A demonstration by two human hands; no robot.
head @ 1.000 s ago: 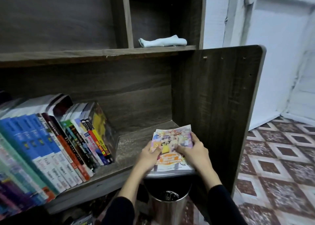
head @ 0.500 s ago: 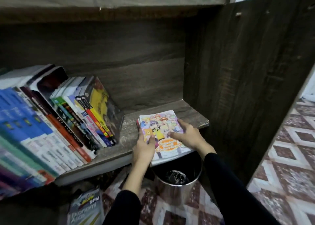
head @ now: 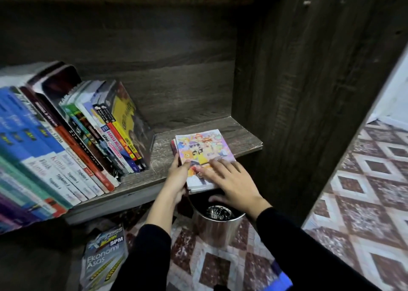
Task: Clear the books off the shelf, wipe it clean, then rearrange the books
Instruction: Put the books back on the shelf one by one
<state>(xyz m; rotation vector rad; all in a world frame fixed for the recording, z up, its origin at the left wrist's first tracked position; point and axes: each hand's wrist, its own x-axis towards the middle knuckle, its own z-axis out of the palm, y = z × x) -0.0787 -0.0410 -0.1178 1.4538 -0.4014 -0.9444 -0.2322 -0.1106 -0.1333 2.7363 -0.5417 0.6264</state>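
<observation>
A small stack of colourful comic books (head: 204,149) lies flat at the right end of the dark wooden shelf (head: 242,136), its near edge overhanging the shelf front. My left hand (head: 177,178) grips the stack's left edge. My right hand (head: 229,180) lies on the cover with fingers spread and the thumb under the near edge. A row of leaning books (head: 66,147) fills the left part of the same shelf, spines outward.
A shiny metal bin (head: 217,226) stands on the patterned tile floor (head: 353,202) right below my hands. A textbook (head: 103,262) lies on the floor under the shelf. The shelf's tall side panel (head: 309,92) closes off the right.
The view has dropped and moved closer; the white cloth on the upper shelf is out of frame. My hands have slid the comic stack slightly left and further onto the shelf.
</observation>
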